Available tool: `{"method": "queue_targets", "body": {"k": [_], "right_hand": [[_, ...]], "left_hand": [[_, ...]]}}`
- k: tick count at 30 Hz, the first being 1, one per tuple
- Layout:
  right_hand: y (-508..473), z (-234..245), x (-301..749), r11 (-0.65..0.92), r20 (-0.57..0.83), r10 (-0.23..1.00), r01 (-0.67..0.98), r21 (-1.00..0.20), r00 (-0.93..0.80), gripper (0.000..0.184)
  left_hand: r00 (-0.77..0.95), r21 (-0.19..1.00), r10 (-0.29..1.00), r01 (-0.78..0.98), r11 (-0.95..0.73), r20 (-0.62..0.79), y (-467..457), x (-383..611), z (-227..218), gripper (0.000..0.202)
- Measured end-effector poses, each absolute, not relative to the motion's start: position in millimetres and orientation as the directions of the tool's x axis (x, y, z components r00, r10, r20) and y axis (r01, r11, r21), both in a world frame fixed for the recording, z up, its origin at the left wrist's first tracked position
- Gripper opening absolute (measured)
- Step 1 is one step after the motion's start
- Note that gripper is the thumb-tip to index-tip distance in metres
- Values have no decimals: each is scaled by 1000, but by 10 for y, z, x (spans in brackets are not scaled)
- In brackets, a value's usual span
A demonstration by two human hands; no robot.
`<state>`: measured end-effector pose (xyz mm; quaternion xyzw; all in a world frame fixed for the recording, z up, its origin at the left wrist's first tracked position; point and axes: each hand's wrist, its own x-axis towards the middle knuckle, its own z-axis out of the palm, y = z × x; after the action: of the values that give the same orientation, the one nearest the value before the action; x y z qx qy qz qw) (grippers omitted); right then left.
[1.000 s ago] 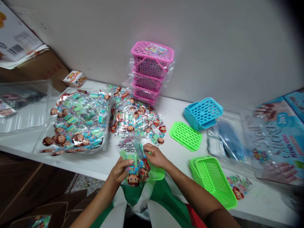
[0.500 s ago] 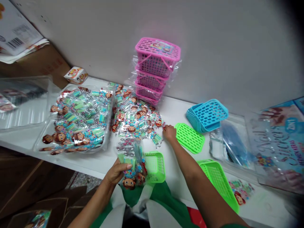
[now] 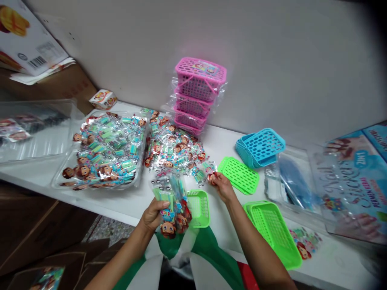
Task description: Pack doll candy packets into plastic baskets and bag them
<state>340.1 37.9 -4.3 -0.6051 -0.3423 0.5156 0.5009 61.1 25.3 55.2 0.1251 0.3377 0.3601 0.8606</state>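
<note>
A bunch of small printed plastic packets, each with a cartoon doll figure, is gripped in my left hand, thumb on top. Behind it, partly hidden, a small green basket stands at the table's front edge. My right hand pinches one doll packet by its end, just left of a green lattice lid. A loose heap of the same packets lies beyond my hands, and a clear plastic tray full of them sits to the left.
Wrapped pink baskets are stacked against the wall. Blue lids and nested green baskets stand on the right, near a clear plastic box and a Nail Stickers pack. Cartons and a small box are at the left.
My right hand has drawn back from the heap's edge toward me, bringing a packet with it. My left hand still holds its bunch, and the camera view has shifted slightly.
</note>
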Motion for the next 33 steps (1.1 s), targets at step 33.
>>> {"method": "queue_targets", "body": {"k": [33], "right_hand": [[940, -371, 3612, -590, -403, 795, 732, -340, 453, 32]], "left_hand": [[429, 523, 756, -549, 652, -493, 199, 392, 456, 54]]}}
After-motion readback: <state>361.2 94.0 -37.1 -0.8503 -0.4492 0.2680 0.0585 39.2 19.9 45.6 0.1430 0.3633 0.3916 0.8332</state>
